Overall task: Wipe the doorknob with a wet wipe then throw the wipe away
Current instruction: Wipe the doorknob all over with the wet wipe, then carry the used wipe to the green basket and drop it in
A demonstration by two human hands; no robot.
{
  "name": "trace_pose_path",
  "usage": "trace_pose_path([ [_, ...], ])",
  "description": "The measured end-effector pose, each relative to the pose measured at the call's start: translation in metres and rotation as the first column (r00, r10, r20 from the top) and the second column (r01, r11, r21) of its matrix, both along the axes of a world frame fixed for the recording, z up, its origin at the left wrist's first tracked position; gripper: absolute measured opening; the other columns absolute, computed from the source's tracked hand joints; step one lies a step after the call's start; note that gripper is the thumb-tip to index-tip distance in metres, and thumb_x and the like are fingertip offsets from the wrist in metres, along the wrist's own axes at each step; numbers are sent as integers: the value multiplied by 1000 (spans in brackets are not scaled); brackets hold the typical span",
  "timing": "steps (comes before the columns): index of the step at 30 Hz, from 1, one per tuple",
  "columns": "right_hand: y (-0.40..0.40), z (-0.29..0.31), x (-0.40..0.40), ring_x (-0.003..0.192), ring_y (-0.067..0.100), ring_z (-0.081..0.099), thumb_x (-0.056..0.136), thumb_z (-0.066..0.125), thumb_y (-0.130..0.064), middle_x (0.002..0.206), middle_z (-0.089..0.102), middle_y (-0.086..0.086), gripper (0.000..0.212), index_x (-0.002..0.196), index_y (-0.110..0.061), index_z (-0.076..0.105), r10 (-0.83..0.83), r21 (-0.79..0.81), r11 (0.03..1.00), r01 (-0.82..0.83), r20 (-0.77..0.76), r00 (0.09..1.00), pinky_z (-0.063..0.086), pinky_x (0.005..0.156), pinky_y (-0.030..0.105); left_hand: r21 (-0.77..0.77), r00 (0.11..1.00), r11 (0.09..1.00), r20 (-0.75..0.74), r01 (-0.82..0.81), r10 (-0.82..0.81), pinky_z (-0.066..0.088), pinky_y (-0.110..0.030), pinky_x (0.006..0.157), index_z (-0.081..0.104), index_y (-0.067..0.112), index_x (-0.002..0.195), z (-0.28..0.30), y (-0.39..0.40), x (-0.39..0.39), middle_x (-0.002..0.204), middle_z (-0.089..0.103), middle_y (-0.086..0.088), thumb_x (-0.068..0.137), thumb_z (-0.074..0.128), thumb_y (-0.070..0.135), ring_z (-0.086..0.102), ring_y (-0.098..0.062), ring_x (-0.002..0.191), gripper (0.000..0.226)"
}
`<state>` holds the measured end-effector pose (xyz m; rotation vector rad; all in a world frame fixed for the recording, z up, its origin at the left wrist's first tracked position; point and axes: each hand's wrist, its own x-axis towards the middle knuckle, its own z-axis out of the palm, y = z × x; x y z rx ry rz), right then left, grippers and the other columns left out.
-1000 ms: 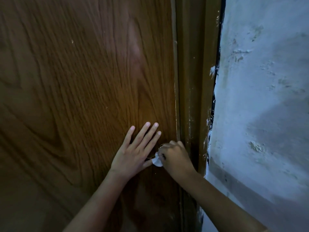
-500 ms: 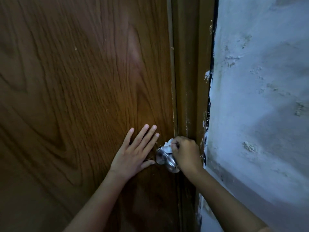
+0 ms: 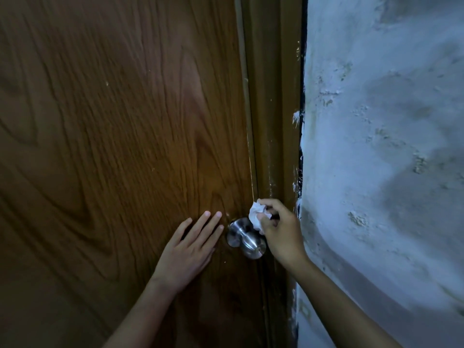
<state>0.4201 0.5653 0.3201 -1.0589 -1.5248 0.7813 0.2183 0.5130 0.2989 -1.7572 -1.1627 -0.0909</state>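
The door (image 3: 113,146) fills the left and centre of the frame, dark wood grain, shut against the frame (image 3: 273,121) that runs top to bottom just right of centre. Right of that, rough white wall (image 3: 389,146), close in.

Lower centre, the left hand (image 3: 190,249) lies flat on the door, fingers spread and holding nothing, tips just beside the knob's base plate. That looks like a brace, and a sensible one.

The right hand (image 3: 281,232) sits at the knob's upper right, fingers pinched shut on a crumpled white wipe (image 3: 257,214). The wipe touches the upper right side of the knob (image 3: 244,237), a brushed metal ball low and centre, beside the door's edge.

To do this well, I'd say open the wad out a little, cup it round the ball and twist, so the underside and the neck get covered; the front face and lower left look bare of wipe right now.

Room is tight on the right: frame and wall crowd the wrist, so sweeps are likely easier going left and down. No bin in view.
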Motion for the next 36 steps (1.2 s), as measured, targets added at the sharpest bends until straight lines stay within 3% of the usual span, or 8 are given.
trace_pose_path([
  [8, -7, 8, -5, 79, -1, 58, 85, 49, 5, 92, 58, -5, 29, 84, -15, 71, 73, -55, 995, -81, -131, 989, 46, 66, 4, -111, 878, 990, 479, 84, -21, 53, -28, 66, 69, 20, 105, 17, -10, 36, 101, 72, 4, 84, 45, 29, 66, -16, 94, 34],
  [10, -13, 10, -3, 81, -5, 58, 85, 48, 5, 92, 59, -8, 33, 77, -19, 70, 88, -66, 993, -100, -166, 982, 46, 69, 5, -147, 702, 984, 711, 101, 35, 51, -26, 69, 65, 20, 112, 23, -13, 46, 103, 70, 8, 88, 53, 24, 65, -11, 90, 28],
  [13, -26, 13, 0, 87, 2, 58, 86, 45, 2, 91, 61, -7, 39, 67, -25, 68, 124, -80, 986, -145, -229, 966, 47, 77, 18, -187, 253, 963, 958, 193, 136, 46, -20, 82, 56, 24, 123, 27, -16, 56, 112, 61, 14, 93, 46, 28, 59, -4, 98, 32],
  [15, -38, 16, 3, 86, 8, 60, 85, 48, -2, 90, 62, -4, 39, 63, -26, 68, 158, -80, 979, -188, -284, 946, 48, 77, 24, -160, -67, 920, 978, 357, 196, 47, -18, 73, 57, 22, 122, 33, -20, 64, 106, 67, 9, 94, 44, 29, 63, -6, 90, 32],
  [17, -51, 16, 4, 79, 7, 60, 85, 56, -9, 86, 63, -5, 32, 61, -26, 68, 164, -60, 981, -186, -263, 951, 48, 67, 14, -128, -223, 862, 938, 491, 266, 47, -15, 61, 58, 24, 119, 38, -29, 75, 95, 67, 13, 94, 43, 31, 65, -3, 81, 30],
  [25, -107, -5, 11, 69, -8, 62, 78, 67, -4, 80, 66, -10, 22, 75, -26, 67, 100, -107, 987, -120, -173, 980, 46, 59, 4, -46, -478, 793, 776, 608, 411, 53, -13, 60, 61, 19, 108, 20, -85, 101, 92, 67, 2, 89, 56, 17, 66, -1, 75, 20],
  [30, -145, -35, 23, 62, -4, 60, 74, 71, -3, 70, 64, -8, 21, 72, -23, 64, 25, -144, 988, -47, -151, 988, 46, 58, 7, -27, -551, 801, 711, 598, 436, 51, -13, 53, 55, 19, 94, -14, -109, 112, 83, 66, -3, 86, 59, 11, 64, 1, 63, 12],
  [36, -186, -106, 66, 64, 10, 53, 72, 73, -5, 70, 56, -4, 22, 89, -13, 62, -92, -348, 936, 57, -85, 992, 46, 60, 16, -97, -531, 717, 605, 690, 593, 51, -12, 53, 61, 15, 108, -90, -135, 151, 72, 64, -1, 87, 55, 1, 62, 4, 56, 26],
])
